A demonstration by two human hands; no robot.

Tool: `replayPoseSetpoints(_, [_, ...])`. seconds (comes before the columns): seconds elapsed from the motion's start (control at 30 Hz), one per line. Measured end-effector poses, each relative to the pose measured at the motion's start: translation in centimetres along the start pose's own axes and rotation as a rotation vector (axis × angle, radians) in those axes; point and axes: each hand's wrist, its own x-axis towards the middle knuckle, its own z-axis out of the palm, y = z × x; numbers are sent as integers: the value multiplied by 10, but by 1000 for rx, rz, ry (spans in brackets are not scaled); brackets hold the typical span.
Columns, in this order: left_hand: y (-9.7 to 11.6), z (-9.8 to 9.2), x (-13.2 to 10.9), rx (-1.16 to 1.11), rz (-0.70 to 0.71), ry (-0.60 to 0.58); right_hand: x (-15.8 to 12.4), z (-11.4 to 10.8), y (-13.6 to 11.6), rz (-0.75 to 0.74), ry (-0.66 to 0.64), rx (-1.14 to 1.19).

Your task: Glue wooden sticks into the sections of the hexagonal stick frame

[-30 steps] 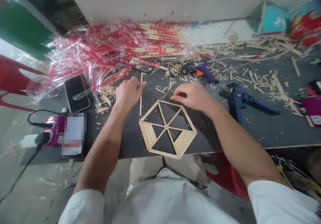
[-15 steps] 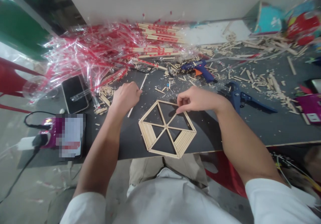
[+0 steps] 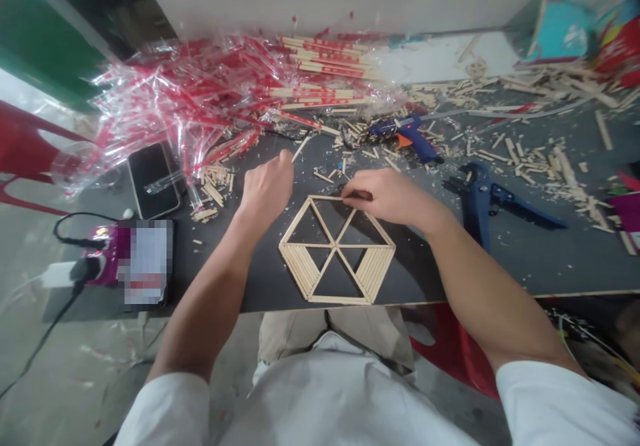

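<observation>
A hexagon frame of thin wooden sticks lies flat on the dark table, with spokes and two partly filled wedges. My left hand is closed around a long wooden stick that points up and to the right, just left of the frame's top corner. My right hand rests at the frame's upper edge, with its fingers pinched together on that top stick.
A heap of red and clear plastic wrappers with bundled sticks fills the back left. A phone lies left of my hand. A blue glue gun, blue cutters and scattered stick offcuts lie to the right. A purple device sits at the left edge.
My left hand has lifted the long stick and swung it from upright to slanting right. My right hand dipped into the hexagon, then returned to its top edge.
</observation>
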Motion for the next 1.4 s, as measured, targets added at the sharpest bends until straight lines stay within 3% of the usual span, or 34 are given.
replayPoseSetpoints(0.17, [1, 10, 8, -223, 5, 147, 5, 19, 4, -30, 234, 48])
replayPoseSetpoints(0.3, [8, 13, 3, -351, 159, 239, 5, 18, -4, -24, 413, 130])
replayPoseSetpoints(0.5, [15, 17, -5, -285, 386, 179, 2, 17, -15, 116, 459, 290])
replayPoseSetpoints(0.7, [16, 15, -8, -183, 442, 154, 11, 33, -15, 202, 472, 777])
replayPoseSetpoints(0.83, [17, 15, -8, -151, 446, 134, 14, 29, -16, 205, 538, 913])
replayPoseSetpoints(1.03, [6, 9, 1, -87, 340, 97, 15, 15, 6, 301, 853, 737])
replayPoseSetpoints(1.2, [-5, 9, 6, -193, 389, 86, 15, 8, 26, 361, 942, 445])
replayPoseSetpoints(1.3, [-5, 12, 7, -263, 459, 45, 12, 5, 27, 310, 1016, 324])
replayPoseSetpoints(1.4, [-3, 14, 8, -254, 523, -13, 7, 4, 20, 311, 989, 199])
